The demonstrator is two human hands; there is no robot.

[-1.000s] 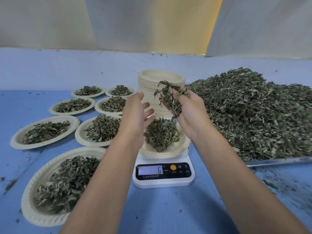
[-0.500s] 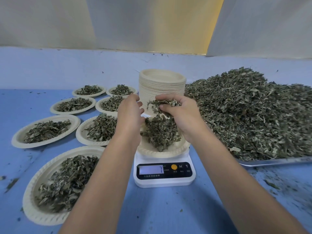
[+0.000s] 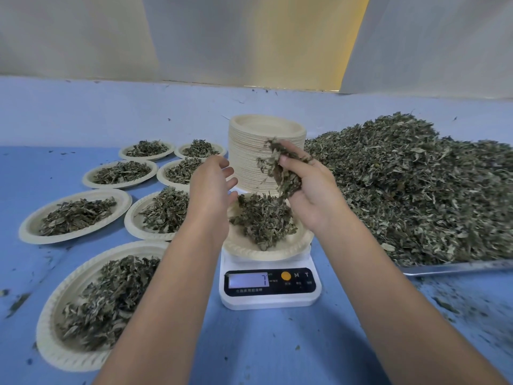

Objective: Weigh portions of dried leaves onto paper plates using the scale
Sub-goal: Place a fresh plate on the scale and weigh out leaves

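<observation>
A person is weighing out dried leaves at a blue tabletop [image 3: 263, 343]. The right hand [image 3: 311, 187] is gripping a clump of dried leaves [image 3: 280, 168], fingers curled round it, and is holding it just above the far right side of a paper plate [image 3: 277, 254] that is sitting on a white digital scale [image 3: 270, 284]. A portion of leaves [image 3: 263, 220] is already lying in that plate, and loose strands are hanging from the clump down towards it. The scale's lit display is showing a single digit that looks like a 7.

The left hand [image 3: 213, 184] is hovering beside the plate's left rim, fingers relaxed and apart, holding nothing.

Directly behind the scale a tall stack of plates [image 3: 249, 151] is standing upright. To the right a large heap of leaves [image 3: 416, 184] is filling a metal tray [image 3: 455, 267], whose near edge is showing beneath it. To the left seven filled plates [image 3: 30, 227] are lying on the tabletop in rough rows, each carrying its own mound, the nearest one partly hidden by the left forearm. Leaf crumbs are dotting the tabletop, thickest at the right in front of the tray.
</observation>
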